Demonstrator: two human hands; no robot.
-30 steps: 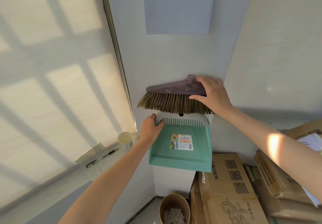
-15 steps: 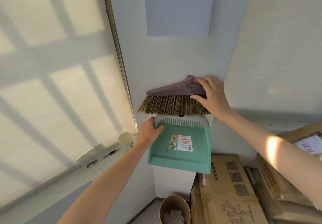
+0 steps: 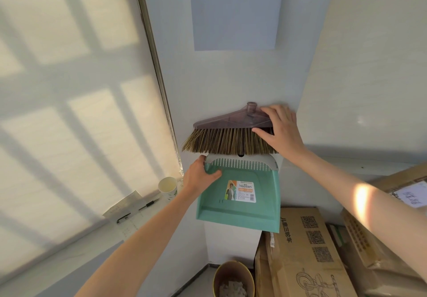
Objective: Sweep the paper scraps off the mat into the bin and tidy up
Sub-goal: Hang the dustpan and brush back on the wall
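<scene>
A brush head (image 3: pixel 227 134) with a translucent purple back and brown bristles is held flat against the white wall. My right hand (image 3: pixel 280 129) grips its right end, thumb across the bristles. Just below it is a green dustpan (image 3: pixel 240 195) with a grey toothed top edge, also against the wall. My left hand (image 3: pixel 199 175) grips its upper left corner. A round brown bin (image 3: pixel 233 278) stands on the floor below with paper scraps (image 3: pixel 232 288) inside. The mat is out of view.
Cardboard boxes (image 3: pixel 307 250) are stacked at the lower right, close to the bin. On the window sill at the left are a paper cup (image 3: pixel 168 186), a pen (image 3: pixel 149 204) and papers (image 3: pixel 122 206). A sheet marked "2 - 6" (image 3: pixel 235 9) hangs on the wall above.
Brush and dustpan stay against the wall in both hands. My right hand has shifted a little on the brush's right end, fingers spreading over its top edge.
</scene>
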